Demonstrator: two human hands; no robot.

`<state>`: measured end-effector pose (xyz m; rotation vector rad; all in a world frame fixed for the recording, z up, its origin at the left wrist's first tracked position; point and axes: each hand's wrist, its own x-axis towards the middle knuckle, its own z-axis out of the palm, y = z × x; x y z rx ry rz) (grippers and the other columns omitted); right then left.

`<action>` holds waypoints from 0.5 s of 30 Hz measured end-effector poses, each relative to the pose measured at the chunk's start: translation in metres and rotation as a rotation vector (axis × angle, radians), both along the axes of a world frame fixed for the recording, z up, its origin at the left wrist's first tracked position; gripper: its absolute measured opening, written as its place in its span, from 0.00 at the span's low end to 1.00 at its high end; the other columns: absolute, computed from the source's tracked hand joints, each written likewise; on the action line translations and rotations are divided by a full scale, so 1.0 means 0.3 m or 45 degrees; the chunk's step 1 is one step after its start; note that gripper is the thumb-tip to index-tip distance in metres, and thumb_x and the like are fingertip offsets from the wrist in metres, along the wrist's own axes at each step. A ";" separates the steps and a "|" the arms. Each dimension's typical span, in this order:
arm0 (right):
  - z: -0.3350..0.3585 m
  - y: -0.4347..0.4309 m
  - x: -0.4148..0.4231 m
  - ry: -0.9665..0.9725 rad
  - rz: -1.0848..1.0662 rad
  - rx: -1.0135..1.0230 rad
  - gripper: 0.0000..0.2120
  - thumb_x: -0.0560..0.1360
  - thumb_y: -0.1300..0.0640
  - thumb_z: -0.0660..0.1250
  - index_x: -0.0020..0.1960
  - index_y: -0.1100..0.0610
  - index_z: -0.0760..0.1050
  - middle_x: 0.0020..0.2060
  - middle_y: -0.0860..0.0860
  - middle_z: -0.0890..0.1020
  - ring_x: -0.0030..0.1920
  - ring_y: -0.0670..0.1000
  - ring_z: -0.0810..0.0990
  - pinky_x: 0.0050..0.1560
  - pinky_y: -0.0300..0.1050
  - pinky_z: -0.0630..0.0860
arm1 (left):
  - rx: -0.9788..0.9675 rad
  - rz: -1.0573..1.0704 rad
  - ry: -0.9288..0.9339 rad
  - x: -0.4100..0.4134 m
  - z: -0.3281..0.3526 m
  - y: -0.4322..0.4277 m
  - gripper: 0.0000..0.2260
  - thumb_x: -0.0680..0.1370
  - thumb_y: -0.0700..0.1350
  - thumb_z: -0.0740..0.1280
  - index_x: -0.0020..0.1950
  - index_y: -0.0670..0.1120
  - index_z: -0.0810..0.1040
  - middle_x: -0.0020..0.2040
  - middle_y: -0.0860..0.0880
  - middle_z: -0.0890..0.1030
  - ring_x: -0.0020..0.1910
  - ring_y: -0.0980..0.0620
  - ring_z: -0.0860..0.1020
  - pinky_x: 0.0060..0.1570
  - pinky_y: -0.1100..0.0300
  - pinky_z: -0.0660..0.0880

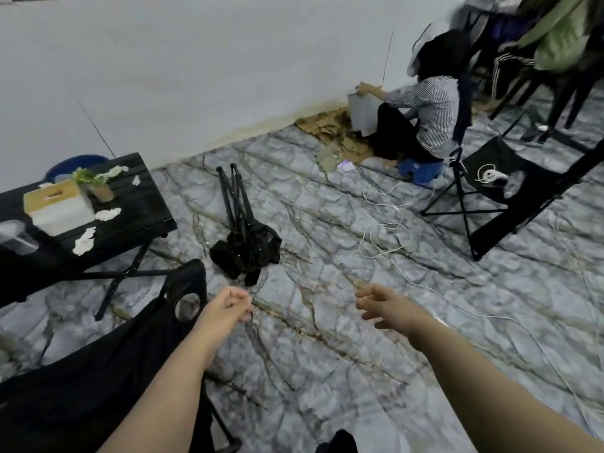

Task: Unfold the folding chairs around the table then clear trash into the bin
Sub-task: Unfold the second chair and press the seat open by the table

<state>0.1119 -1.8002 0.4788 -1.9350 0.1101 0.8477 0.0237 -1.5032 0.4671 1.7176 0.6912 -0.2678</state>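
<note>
A folded black chair (243,233) lies on the marble-patterned floor, legs pointing away from me. Both my arms reach toward it. My left hand (227,307) holds nothing, fingers loosely curled, and my right hand (382,304) is open with fingers spread; both stop short of the chair. An unfolded black chair (108,361) stands at my lower left, beside my left arm. The black folding table (143,204) on the left carries crumpled white paper scraps (85,240), a white and wood box (58,207) and a small plant. A blue bin (76,163) sits behind the table.
Another unfolded black chair (503,191) stands at the right with a white cable on its seat. A white cord (385,237) trails across the floor. A person in a striped shirt (428,116) sits on a blue stool by the wall. More people stand at the top right.
</note>
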 end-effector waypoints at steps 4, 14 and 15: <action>-0.030 -0.100 0.206 0.004 -0.083 0.000 0.09 0.75 0.51 0.66 0.54 0.53 0.74 0.51 0.54 0.81 0.45 0.51 0.79 0.44 0.45 0.73 | -0.032 0.096 -0.044 0.199 -0.031 -0.092 0.03 0.79 0.45 0.62 0.47 0.48 0.74 0.47 0.44 0.80 0.42 0.49 0.78 0.46 0.53 0.74; -0.153 -0.001 0.833 -0.068 0.211 -0.131 0.07 0.75 0.52 0.66 0.51 0.53 0.74 0.50 0.55 0.79 0.44 0.52 0.77 0.41 0.44 0.70 | 0.140 0.078 -0.009 0.785 -0.148 -0.096 0.03 0.78 0.49 0.63 0.46 0.52 0.74 0.44 0.49 0.81 0.41 0.52 0.79 0.35 0.65 0.72; -0.166 0.028 0.918 -0.138 0.336 -0.233 0.09 0.76 0.51 0.66 0.53 0.54 0.74 0.51 0.55 0.79 0.46 0.53 0.77 0.43 0.45 0.71 | 0.250 -0.007 0.020 0.857 -0.165 -0.081 0.03 0.78 0.49 0.63 0.45 0.52 0.73 0.42 0.50 0.80 0.40 0.53 0.78 0.33 0.66 0.71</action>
